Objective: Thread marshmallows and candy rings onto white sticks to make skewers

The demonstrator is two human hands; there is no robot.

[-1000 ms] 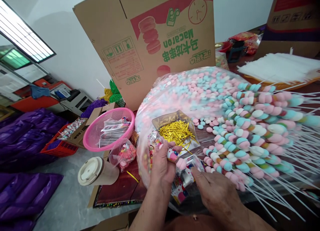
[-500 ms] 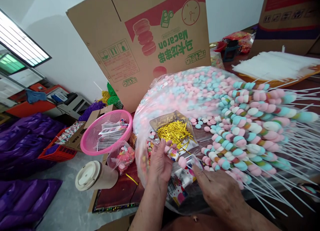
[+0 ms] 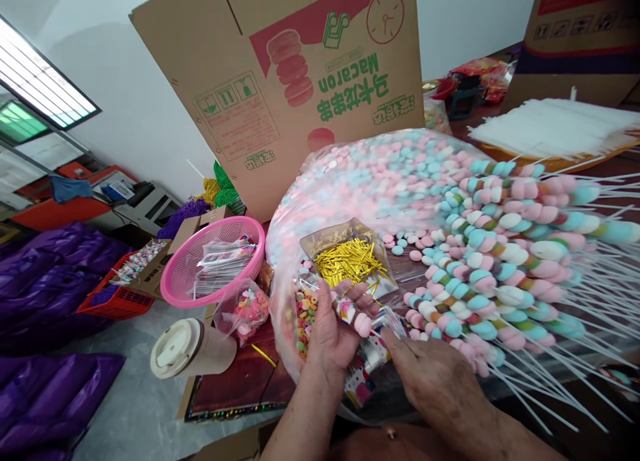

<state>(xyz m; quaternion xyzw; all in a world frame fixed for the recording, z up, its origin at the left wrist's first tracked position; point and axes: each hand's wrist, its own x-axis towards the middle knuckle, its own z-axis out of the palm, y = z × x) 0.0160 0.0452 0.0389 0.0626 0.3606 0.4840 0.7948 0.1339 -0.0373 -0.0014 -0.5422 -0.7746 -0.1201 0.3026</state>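
Note:
A marshmallow skewer [image 3: 362, 325], partly in a clear printed wrapper, lies across the palm of my left hand [image 3: 334, 338]. That hand is turned up, its fingers stretched out and apart. My right hand [image 3: 435, 371] is closed at the skewer's lower end, thumb and index finger pinched on the stick, which is mostly hidden. Beneath both hands are printed wrappers [image 3: 361, 381]. Just beyond the left fingers, an opened bag holds gold twist ties [image 3: 350, 261]. Colourful ring-shaped candies [image 3: 304, 318] show beside the left thumb. Finished-looking marshmallow skewers [image 3: 500, 268] are piled to the right.
A large clear bag of marshmallows [image 3: 390, 168] stands before a cardboard box [image 3: 210, 61]. Left are a pink basket [image 3: 173, 284] with wrappers, a small candy bag [image 3: 250, 311] and a lidded cup [image 3: 213, 351]. White sticks [image 3: 555, 131] lie at back right.
My left hand has shifted slightly right and its fingers have straightened out, uncovering more ring candies. The skewer has tilted a little in the palm. My right hand stays almost in place.

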